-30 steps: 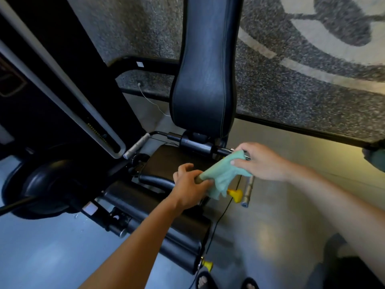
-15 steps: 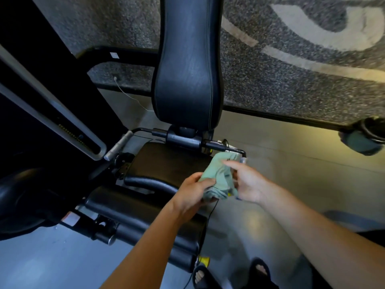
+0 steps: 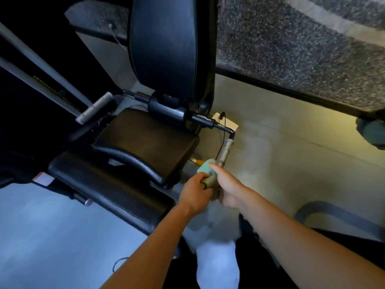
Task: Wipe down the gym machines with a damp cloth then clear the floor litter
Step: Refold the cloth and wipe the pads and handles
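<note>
A black gym machine fills the left and middle, with an upright back pad [image 3: 164, 44] and a seat pad [image 3: 143, 140]. Its grey side handle [image 3: 225, 150] hangs at the seat's right edge. A green cloth [image 3: 207, 171] is bunched just below that handle. My left hand [image 3: 195, 193] grips the cloth's lower end from the left. My right hand [image 3: 227, 189] holds the cloth from the right, forefinger lying along its top. A yellow knob [image 3: 200, 162] peeks out beside the cloth.
A second grey handle [image 3: 94, 108] sticks out on the seat's left. The dark weight frame [image 3: 41, 80] stands at the left. Speckled rubber flooring [image 3: 302, 49] lies beyond a pale floor strip [image 3: 281, 153]. A curved dark machine part [image 3: 337, 215] sits at the right.
Both hands and the cloth have slid down off the side handle toward its lower end, leaving the grey grip bare. The view has shifted closer and to the right.
</note>
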